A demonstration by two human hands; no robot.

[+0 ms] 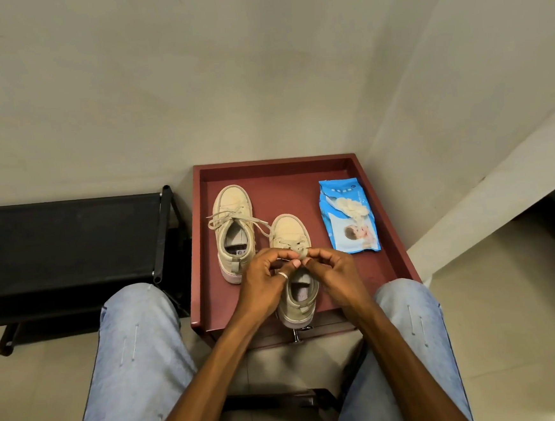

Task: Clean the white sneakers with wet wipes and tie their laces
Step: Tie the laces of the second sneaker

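**While one sneaker waits, two hands work the other's lace**

Seen from above, a seated person in pale jeans leans over a small red table (203, 249) with a raised rim, which is set into the corner of a room. Two off-white sneakers stand on it, toes pointing away.

The near sneaker (293, 232) sits at the front edge between the knees, probably pulled close so both hands can reach it. The left hand (265, 277) and the right hand (332, 272) meet over its tongue with fingers curled. Each pinches part of the lace (301, 253) between thumb and fingertips, as if forming or tightening a knot. The knot itself is hidden behind the fingers, so how far along it is cannot be told.

The far sneaker (232, 207) stands further back and to the left. Its laces (227, 217) lie loose across the opening, so it seems to be waiting its turn.

A blue pack of wet wipes (348, 218) lies flat on the right of the table, within reach of the right hand. A wipe (349, 206) pokes from its opening, ready to be pulled. A black rack (66, 240) stands to the left.
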